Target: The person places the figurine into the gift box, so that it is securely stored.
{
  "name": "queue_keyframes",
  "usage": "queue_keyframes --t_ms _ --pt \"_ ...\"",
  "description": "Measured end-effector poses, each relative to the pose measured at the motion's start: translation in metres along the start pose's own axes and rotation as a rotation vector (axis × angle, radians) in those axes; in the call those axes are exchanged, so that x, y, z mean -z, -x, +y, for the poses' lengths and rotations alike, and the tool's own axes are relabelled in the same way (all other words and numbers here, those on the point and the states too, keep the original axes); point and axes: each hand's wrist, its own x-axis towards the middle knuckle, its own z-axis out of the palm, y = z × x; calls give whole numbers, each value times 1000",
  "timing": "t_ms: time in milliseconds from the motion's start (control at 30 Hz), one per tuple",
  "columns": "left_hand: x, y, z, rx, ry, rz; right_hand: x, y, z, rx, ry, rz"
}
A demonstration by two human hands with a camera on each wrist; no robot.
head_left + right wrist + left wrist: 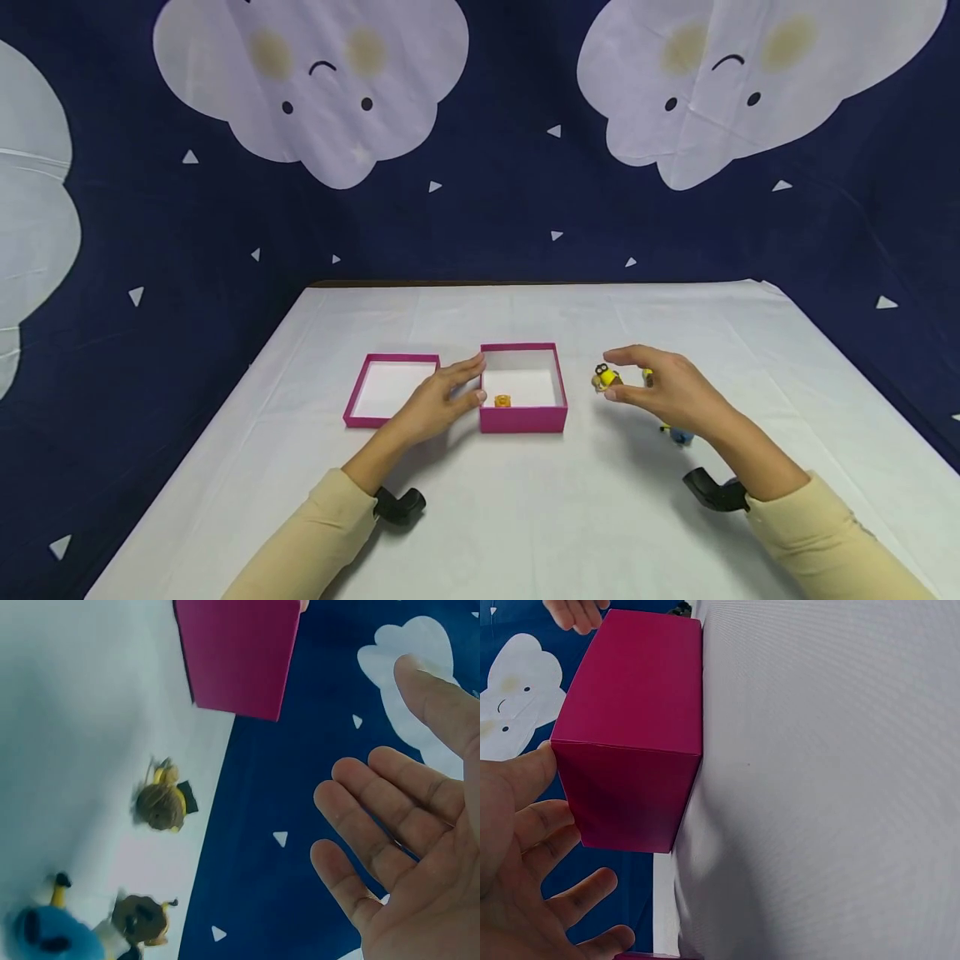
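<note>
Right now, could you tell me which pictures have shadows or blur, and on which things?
Head view: soft shadows on the white cloth; left wrist view: a shadow on the cloth near the pink box, whose lower face looks darker than its upper one; right wrist view: the toy figure nearest the box looks soft, the blue figure blurred too.

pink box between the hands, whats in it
Inside the pink box sits a small orange item. The box's near side hides the item's base and the nearest strip of floor.
</note>
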Motion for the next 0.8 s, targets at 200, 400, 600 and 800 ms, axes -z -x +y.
queue_keyframes --t_ms 200,400,600,800 --pt "0 0 -1 -11 -7 -3 2 7 9 -8 75 -1" --pt "0 0 -1 -21 0 -8 2 16 23 -13 131 8" --pt "0 1 1 -16 2 -8 0 22 37 -57 150 7" --pt "1 1 3 -16 -5 -4 0 30 48 -117 123 1"
